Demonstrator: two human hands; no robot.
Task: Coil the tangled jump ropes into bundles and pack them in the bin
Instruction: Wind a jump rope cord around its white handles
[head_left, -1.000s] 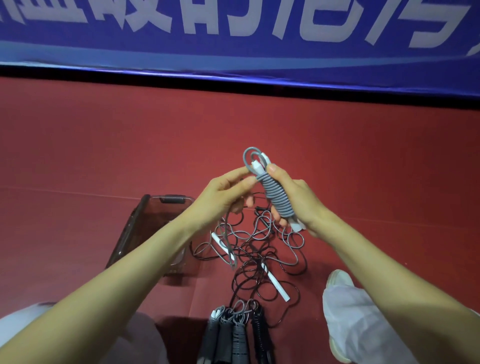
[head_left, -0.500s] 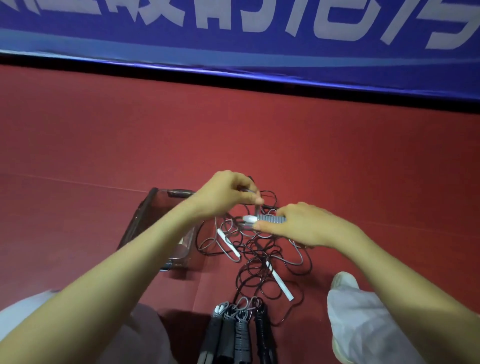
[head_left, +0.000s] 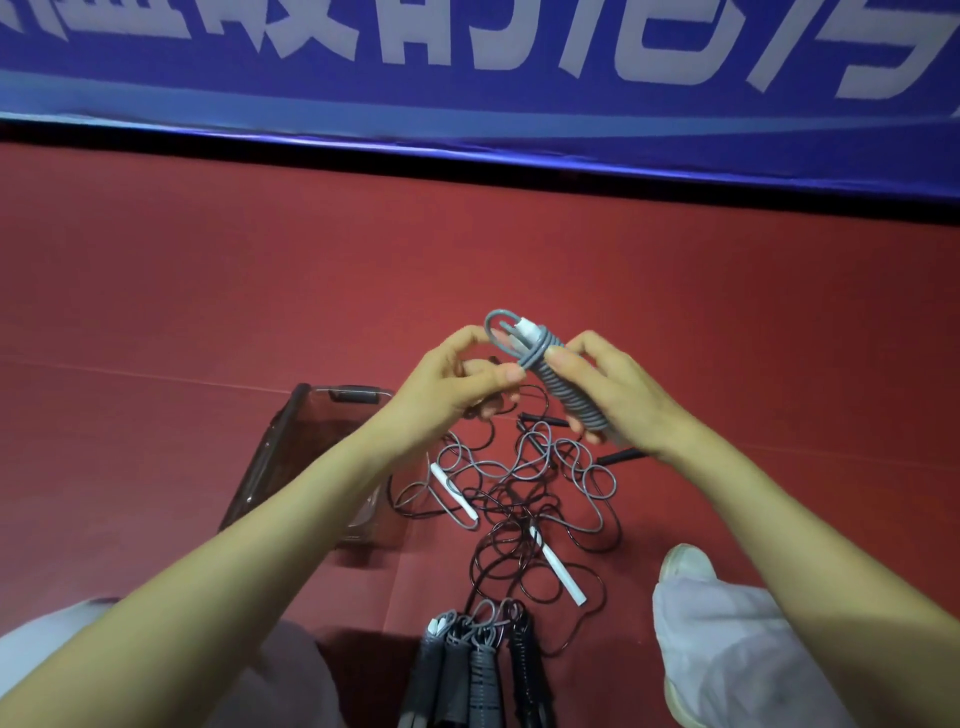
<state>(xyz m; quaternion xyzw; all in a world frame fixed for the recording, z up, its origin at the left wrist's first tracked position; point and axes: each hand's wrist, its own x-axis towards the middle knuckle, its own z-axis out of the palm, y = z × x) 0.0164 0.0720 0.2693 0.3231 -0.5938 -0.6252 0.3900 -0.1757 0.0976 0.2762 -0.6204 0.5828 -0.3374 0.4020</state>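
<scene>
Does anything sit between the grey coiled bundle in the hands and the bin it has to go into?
Only the person's own left hand and forearm, which cross above the bin's right side. The right hand grips the grey bundle up in the air. The tangled ropes lie lower, on the floor beside the bin.

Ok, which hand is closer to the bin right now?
Left. The left hand is just right of the bin, by its far corner; the right hand is farther right, gripping the grey rope bundle.
</scene>
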